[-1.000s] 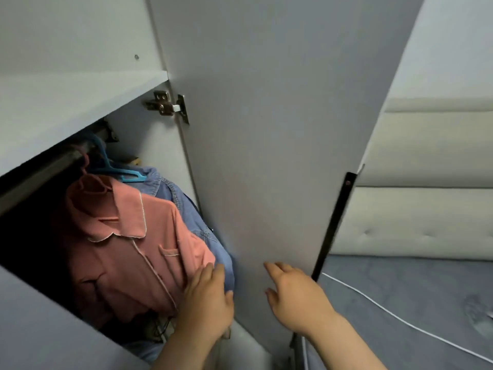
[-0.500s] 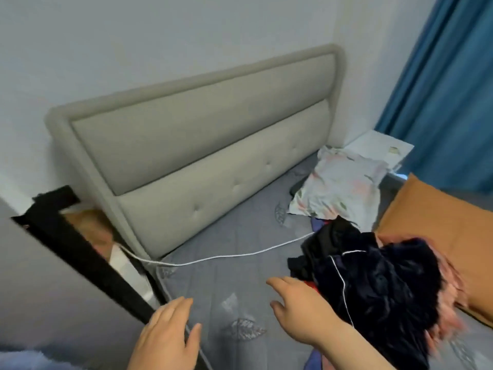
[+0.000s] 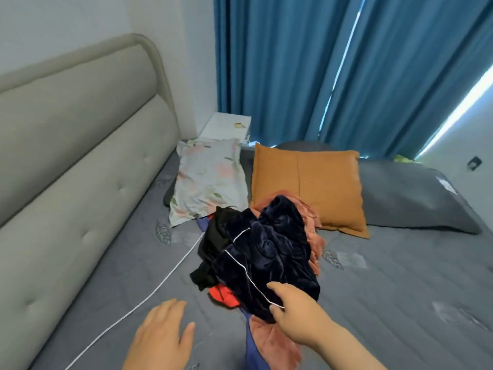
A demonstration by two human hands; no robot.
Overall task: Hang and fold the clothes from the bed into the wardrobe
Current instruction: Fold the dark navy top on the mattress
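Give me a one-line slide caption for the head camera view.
Right hand reaches for the navy velvet garment atop the clothes pile on the grey bed; left hand hovers open.

Clothes pile (image 3: 261,252) on bed (image 3: 400,276), before pillows (image 3: 306,182).

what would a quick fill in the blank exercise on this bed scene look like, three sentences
1. The middle pillow, between the floral pillow and the grey pillow, is ____.
2. The curtains beyond the bed are ____.
3. The white cable lies between the clothes pile and the padded ____.

Missing words: orange; blue; headboard.
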